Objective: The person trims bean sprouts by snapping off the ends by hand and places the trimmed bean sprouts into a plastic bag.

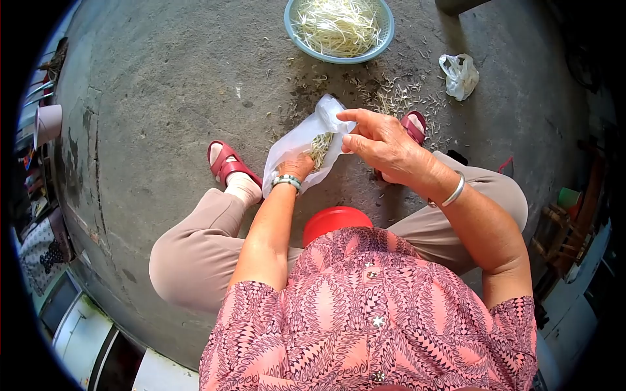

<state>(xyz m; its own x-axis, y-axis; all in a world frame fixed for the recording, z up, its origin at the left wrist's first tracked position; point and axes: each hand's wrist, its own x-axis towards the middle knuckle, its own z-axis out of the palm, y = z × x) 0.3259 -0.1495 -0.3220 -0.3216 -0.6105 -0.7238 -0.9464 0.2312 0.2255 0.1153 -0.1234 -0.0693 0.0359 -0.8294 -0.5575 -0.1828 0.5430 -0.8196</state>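
A white plastic bag (287, 151) with bean sprouts (320, 148) inside lies on the floor between my feet. Wearing a beaded bracelet, my left hand (297, 167) reaches into the bag's mouth beside the sprouts; its fingertips are hidden. Above the bag's right edge is my right hand (383, 141), with a silver bangle at the wrist. Its thumb and index finger are spread apart, and nothing shows between them. A light-blue basin (291, 40) at the top holds a large heap of pale sprouts (339, 26).
Scraps of sprouts (398, 98) litter the concrete floor (163, 98) around the bag. A crumpled white plastic bag (460, 77) lies at the upper right. The red stool (336, 220) is under me, between my legs. At the left edge stands a pale bucket (48, 124).
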